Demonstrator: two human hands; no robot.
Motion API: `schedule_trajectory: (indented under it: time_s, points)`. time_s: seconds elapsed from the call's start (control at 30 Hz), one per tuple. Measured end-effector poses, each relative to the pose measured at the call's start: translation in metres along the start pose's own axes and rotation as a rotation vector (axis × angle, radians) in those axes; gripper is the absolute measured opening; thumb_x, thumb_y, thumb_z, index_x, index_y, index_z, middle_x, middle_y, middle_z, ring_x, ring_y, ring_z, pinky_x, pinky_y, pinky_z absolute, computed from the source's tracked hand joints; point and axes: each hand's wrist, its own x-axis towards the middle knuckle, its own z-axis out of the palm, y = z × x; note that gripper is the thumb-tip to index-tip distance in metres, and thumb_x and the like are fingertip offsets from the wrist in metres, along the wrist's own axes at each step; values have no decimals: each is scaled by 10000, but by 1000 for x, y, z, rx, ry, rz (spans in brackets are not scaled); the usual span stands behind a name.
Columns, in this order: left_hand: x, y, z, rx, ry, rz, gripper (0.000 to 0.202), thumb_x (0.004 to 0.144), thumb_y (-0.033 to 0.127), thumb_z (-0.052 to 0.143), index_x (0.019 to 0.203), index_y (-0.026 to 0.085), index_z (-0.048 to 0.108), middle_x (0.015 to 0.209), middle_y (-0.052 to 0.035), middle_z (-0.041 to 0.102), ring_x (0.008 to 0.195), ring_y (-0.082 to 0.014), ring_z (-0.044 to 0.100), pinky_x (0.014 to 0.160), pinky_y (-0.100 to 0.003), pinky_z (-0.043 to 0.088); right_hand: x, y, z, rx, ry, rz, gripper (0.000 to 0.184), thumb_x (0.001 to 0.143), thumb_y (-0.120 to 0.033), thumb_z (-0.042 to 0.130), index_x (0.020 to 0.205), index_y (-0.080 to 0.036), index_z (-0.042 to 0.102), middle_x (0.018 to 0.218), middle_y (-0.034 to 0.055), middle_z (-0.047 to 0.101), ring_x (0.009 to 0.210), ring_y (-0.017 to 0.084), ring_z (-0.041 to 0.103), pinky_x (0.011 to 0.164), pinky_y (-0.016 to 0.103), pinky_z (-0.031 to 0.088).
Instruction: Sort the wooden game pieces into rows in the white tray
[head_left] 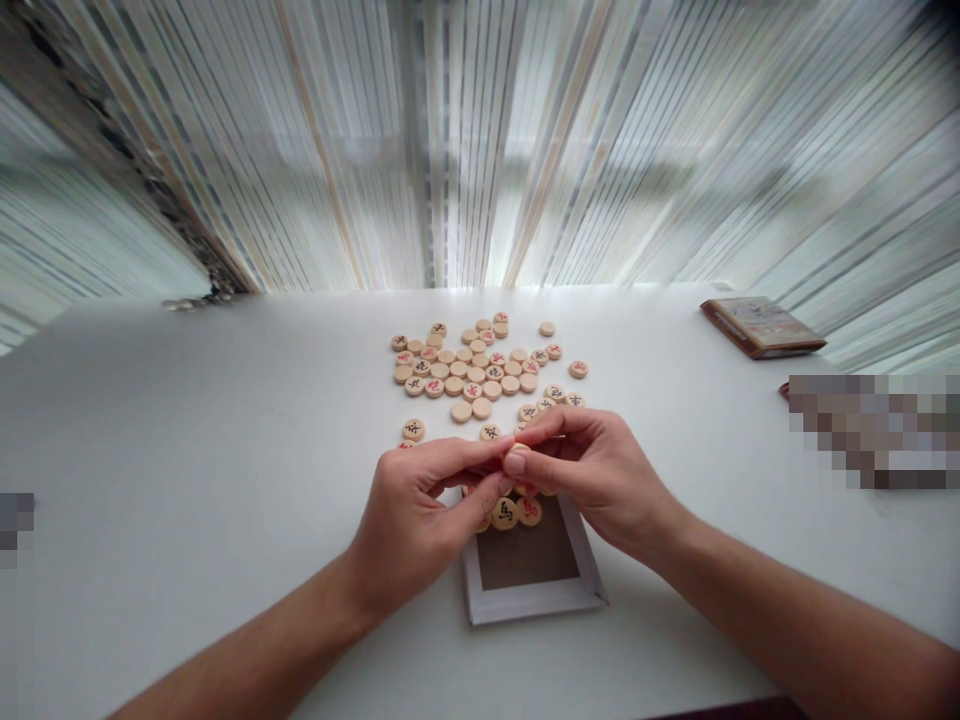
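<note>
My left hand and my right hand meet over a shallow white box with a brown inside, near the table's front. Both hands are closed in a pinch, fingertips touching, around a small round wooden game piece that barely shows between them. Two or three pieces marked in black and red lie in the box's far end, just under my fingers. A loose spread of several round wooden pieces covers the table beyond my hands.
A white table runs to a wall of vertical blinds. A flat brown box lid lies at the far right. A blurred-out patch sits at the right edge.
</note>
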Motion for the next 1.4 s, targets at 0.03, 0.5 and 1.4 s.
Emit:
schedule_trajectory:
  time_s: [0.03,0.5,1.4]
  points:
    - [0,0,0,-28,5,-24,299,887,153,838,1180,213,853,1099,-84,863,907,-217,847,834,-270,710,0,1,0,-4,0,-6,306,556,-213,1063,741,-197,820,731,23,810,638,136,748,580,192,608]
    - [10,10,2,-375,72,-289,328,727,259,984,1034,197,889,852,-73,867,782,-269,853,829,-364,731,-3,2,-6,-113,-46,-35,202,816,-363,938,939,-211,888,824,65,842,707,177,777,655,270,656]
    - [3,-1,-4,58,195,129,226,816,61,884,980,217,878,927,-9,870,830,-137,813,800,-182,652,-6,2,2,-210,-63,-412,168,847,-122,878,945,-257,892,936,51,810,863,143,771,725,191,656]
